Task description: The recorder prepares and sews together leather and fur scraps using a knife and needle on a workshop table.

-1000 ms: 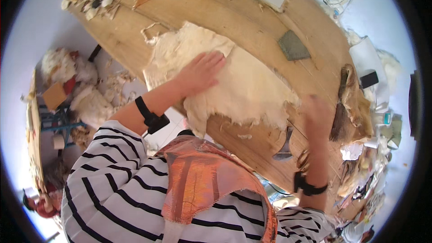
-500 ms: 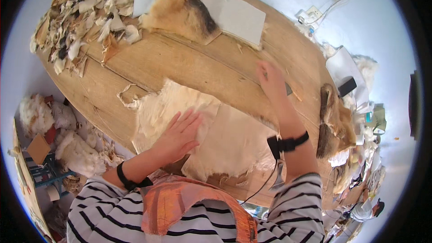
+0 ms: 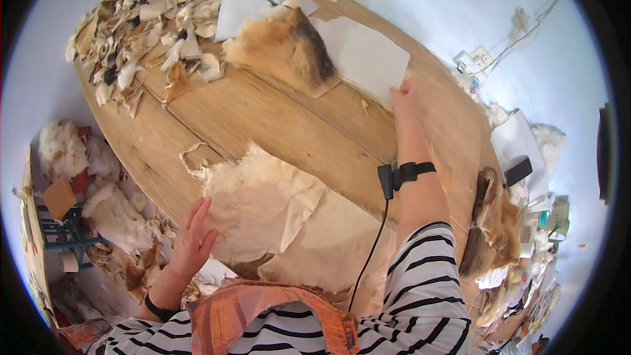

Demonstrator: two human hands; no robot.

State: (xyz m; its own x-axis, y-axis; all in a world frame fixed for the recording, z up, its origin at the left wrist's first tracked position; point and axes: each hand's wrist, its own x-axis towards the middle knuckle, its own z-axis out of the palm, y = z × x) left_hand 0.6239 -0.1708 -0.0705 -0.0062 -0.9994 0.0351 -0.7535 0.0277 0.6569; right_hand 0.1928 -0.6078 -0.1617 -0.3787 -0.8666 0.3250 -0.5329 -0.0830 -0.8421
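A pale hide, with ragged edges and an overlapping flap, lies skin-side up on the wooden table. My left hand is at the hide's left edge, fingers apart and holding nothing; whether it touches the skin I cannot tell. My right hand reaches toward the back of the table, fingers closed at the near right corner of a flat white sheet. Beside that sheet sits a tan fur piece with a dark edge. Both wrists wear black straps, the right one with a small device and cable.
Leather and fur scraps cover the back left. A brown fur piece lies at the right, near a black rectangular object and clutter. Wall sockets sit behind the table. Fleece heaps lie below the left edge.
My right hand has moved from the hide's right side up to the white sheet's corner. My left hand has shifted from the middle of the hide to its left edge.
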